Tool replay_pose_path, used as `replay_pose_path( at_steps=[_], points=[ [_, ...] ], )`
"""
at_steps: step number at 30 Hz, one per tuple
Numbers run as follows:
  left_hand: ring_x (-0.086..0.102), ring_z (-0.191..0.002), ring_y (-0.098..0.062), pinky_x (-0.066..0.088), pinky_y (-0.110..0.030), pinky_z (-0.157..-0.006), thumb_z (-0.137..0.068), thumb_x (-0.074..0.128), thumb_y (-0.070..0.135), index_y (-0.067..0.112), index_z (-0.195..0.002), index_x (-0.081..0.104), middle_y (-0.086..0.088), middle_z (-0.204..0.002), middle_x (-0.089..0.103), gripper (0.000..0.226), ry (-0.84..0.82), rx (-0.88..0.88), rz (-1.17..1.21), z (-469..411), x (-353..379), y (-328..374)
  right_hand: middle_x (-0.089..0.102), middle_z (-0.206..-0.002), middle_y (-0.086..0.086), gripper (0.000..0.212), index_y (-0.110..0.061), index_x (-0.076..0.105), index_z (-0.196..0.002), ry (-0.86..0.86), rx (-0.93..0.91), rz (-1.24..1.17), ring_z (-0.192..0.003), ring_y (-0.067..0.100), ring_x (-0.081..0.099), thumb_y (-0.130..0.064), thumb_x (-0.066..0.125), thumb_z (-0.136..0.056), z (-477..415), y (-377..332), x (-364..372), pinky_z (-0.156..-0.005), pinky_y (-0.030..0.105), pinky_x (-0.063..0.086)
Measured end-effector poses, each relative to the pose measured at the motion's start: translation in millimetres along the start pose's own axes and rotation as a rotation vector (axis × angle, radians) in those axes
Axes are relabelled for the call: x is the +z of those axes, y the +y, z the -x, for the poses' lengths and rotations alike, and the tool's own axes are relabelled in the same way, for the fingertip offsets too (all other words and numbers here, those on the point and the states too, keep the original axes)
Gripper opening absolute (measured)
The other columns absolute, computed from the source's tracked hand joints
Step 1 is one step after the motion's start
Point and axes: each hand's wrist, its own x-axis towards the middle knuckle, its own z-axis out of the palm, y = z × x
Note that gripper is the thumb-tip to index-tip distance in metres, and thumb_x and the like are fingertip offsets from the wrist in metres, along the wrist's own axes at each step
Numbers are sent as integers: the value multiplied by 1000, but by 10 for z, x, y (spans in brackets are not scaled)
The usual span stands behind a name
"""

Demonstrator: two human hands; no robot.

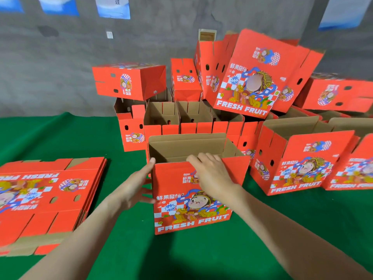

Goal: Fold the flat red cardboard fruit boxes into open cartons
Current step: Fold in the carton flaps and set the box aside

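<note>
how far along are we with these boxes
Done: many folded cartons stand or lie piled at the back. In hand: one upright carton, left hand flat on its side, right hand hooked over its front rim. Left: the stack of flat boxes at the left.

I count two hands, my left hand [139, 186] and right hand [212, 172]; one open carton [191, 209] nearest me; one stack of flat boxes [46, 195]; about a dozen more folded cartons [250, 81], too heaped to count exactly.
</note>
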Motion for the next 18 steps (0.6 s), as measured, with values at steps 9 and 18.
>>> replay_pose_path(
  at_steps=[9, 18],
  points=[
    [41, -133, -33, 43, -48, -101, -84, 41, 66, 26, -130, 49, -15, -149, 36, 62, -212, 2, 246, -668, 1049, 61, 54, -111, 7, 64, -21, 43, -133, -22, 247, 144, -109, 27, 47, 9, 48, -77, 189, 1094, -10, -93, 34, 30],
    [45, -128, -28, 24, -49, -109, -96, 18, 60, 26, -140, 43, 4, -132, 56, 61, -121, 17, 33, -1061, 1309, -32, -1, -159, 18, 125, -37, 22, -149, 60, -33, 326, -142, 50, 3, 14, 68, -44, 211, 933, 276, -103, 73, 0]
  ],
)
